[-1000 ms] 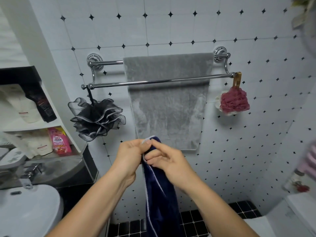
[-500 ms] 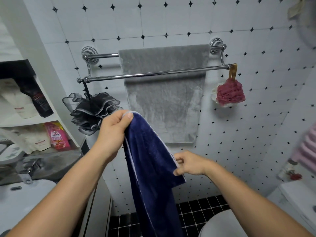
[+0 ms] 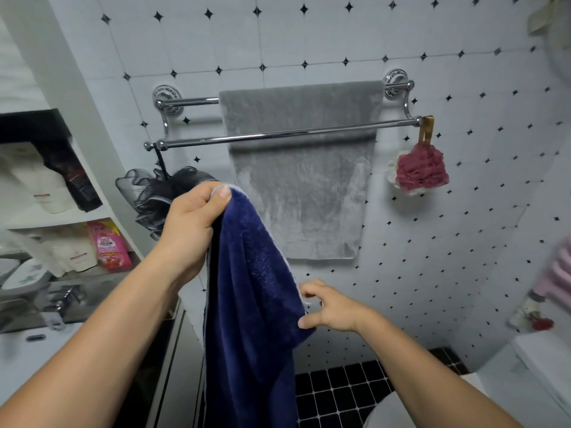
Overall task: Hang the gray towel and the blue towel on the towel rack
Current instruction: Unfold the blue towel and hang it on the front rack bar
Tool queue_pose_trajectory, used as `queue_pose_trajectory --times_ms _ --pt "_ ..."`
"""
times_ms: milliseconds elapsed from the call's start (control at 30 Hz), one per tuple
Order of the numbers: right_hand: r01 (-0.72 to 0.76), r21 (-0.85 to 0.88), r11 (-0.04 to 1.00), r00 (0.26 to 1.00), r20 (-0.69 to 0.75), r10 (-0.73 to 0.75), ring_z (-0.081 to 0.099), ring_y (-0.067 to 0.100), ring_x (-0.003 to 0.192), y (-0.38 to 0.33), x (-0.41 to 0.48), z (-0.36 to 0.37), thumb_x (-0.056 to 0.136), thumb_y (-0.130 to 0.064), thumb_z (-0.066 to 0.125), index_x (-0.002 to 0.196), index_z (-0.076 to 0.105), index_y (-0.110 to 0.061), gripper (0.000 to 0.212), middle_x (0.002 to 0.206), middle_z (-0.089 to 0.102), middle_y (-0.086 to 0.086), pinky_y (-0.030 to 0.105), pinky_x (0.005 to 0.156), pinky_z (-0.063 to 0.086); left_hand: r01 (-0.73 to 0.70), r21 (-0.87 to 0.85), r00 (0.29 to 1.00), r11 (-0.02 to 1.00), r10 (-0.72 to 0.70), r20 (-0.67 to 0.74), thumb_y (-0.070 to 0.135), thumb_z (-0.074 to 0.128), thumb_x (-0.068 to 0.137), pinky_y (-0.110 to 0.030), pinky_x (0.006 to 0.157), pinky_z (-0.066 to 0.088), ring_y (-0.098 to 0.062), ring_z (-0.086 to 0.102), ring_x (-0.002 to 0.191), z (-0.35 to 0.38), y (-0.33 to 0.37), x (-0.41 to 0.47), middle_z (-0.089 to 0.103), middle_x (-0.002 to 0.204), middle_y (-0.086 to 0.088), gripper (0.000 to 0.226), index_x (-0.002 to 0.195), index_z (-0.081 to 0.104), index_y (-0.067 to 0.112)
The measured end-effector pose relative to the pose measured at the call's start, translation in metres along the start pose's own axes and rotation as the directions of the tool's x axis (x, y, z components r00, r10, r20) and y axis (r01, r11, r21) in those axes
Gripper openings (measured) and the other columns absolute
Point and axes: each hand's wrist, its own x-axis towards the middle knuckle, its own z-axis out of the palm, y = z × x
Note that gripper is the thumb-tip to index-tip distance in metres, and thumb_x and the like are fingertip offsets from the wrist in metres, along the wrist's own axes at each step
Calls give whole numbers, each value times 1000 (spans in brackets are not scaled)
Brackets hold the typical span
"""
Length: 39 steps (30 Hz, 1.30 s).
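Observation:
The gray towel [image 3: 298, 186] hangs over the back bar of the chrome double towel rack [image 3: 197, 139] on the tiled wall. The front bar is bare. My left hand [image 3: 188, 223] pinches the top corner of the dark blue towel [image 3: 250, 304], which hangs down in front of me, below the rack. My right hand [image 3: 332, 307] grips the blue towel's right edge lower down, fingers partly spread.
A black mesh sponge [image 3: 151, 196] hangs from the front bar's left end, a red one [image 3: 421, 169] from its right end. Shelves with bottles and a pink pouch [image 3: 108, 245] stand at left, above a sink [image 3: 27, 350]. A white toilet [image 3: 531, 366] is at lower right.
My hands, together at the towel's top a second ago, have parted: the left rose up and left with the corner, the right slid down along the edge. The towel has spread wider.

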Motion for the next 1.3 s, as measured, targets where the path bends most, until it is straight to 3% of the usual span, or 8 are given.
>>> queue_pose_trajectory --times_ms 200,367,567,800,933,1133,1200,1300 --pt "176 391 903 963 -261 -75 66 14 111 3 -3 9 69 -20 86 104 57 -15 45 122 68 1 34 97 52 -31 -4 989 1000 30 -147 17 51 98 -28 69 50 -17 59 70 -18 16 3 67 76 -3 24 84 70 19" --pt "148 213 966 984 -126 -123 61 6 104 6 5 33 69 -32 83 108 64 -31 43 112 66 -12 28 97 48 -16 2 991 1000 16 -134 14 49 100 -22 64 49 -11 58 64 -17 10 4 67 69 5 25 83 68 18" --pt "70 284 956 992 -116 -38 59 8 78 24 10 50 73 -23 82 97 55 -20 36 83 64 -9 32 83 50 -22 -14 988 1000 20 -153 15 50 99 -22 64 50 -11 59 65 -26 5 4 67 69 5 25 83 69 18" --pt "72 297 952 997 -41 -62 69 17 104 7 15 52 86 -15 73 105 74 -11 19 110 75 1 31 95 53 1 -34 992 999 -6 -127 16 50 99 -24 67 51 -14 61 68 -33 -4 6 68 76 -1 21 89 68 14" --pt "60 259 964 994 -103 -34 73 15 81 1 10 11 85 -10 72 81 81 -17 12 87 79 -1 29 78 54 -39 64 975 997 52 -217 19 53 94 -21 69 51 -8 62 70 -54 -15 11 72 74 8 21 85 73 21" --pt "365 717 594 898 -438 -23 69 29 71 -21 -2 -91 72 -10 63 84 74 3 21 77 74 17 31 69 57 20 498 940 867 153 -305 33 53 92 -29 76 44 0 58 74 -100 -54 10 67 79 17 18 80 67 34" --pt "324 611 722 895 -446 -25 67 24 62 -30 -3 -109 76 -9 64 81 73 0 14 70 72 15 30 63 54 28 606 965 795 136 -223 37 52 92 -29 74 41 -10 60 80 -108 -68 6 68 80 12 18 85 67 32" --pt "77 142 987 897 -442 -6 44 20 50 -32 0 -124 80 -12 76 66 61 -2 23 54 51 11 29 52 34 65 772 990 633 55 -129 24 56 98 -28 71 37 -22 64 88 -115 -93 3 72 87 -7 19 96 72 12"
